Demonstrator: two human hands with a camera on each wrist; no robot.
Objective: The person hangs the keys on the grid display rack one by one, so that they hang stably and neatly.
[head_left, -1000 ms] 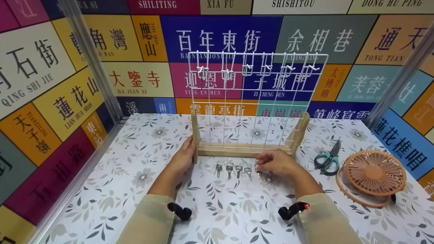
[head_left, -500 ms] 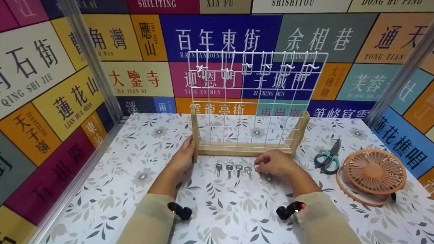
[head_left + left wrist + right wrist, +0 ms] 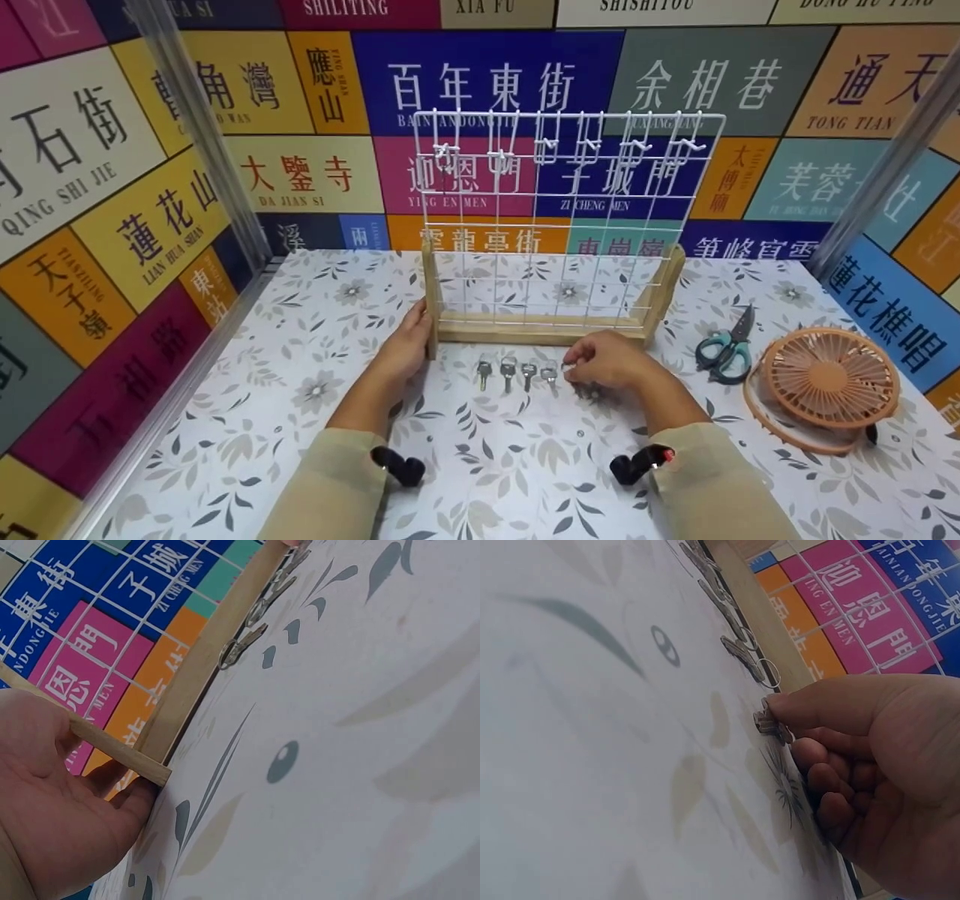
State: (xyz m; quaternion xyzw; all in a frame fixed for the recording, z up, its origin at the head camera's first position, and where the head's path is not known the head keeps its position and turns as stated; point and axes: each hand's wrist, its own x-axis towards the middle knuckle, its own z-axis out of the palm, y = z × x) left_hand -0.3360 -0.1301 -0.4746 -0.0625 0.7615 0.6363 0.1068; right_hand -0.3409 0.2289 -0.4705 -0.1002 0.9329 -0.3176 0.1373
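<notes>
My left hand (image 3: 405, 346) grips the left wooden upright (image 3: 120, 748) of a white wire grid rack (image 3: 540, 336), fingers curled round it in the left wrist view. In front of the base, my right hand (image 3: 611, 361) pinches a small metal key (image 3: 767, 723) between thumb and fingertips; part of the key is hidden by the fingers. To its left, several keys with split rings (image 3: 508, 373) lie in a row on the table. White hooks (image 3: 589, 148) hang along the grid's top. Something small and dark, hard to make out, hangs below the leftmost hook.
Teal-handled scissors (image 3: 726, 351) lie to the right of the rack. Beside them stands an orange fan (image 3: 831, 381). A flower-patterned cloth (image 3: 517, 480) covers the table, and colourful lettered panels (image 3: 487, 82) stand behind and at both sides.
My right hand has shifted slightly left with the key, whose blade showed more clearly below the fingers a second ago. The left hand stays on the upright.
</notes>
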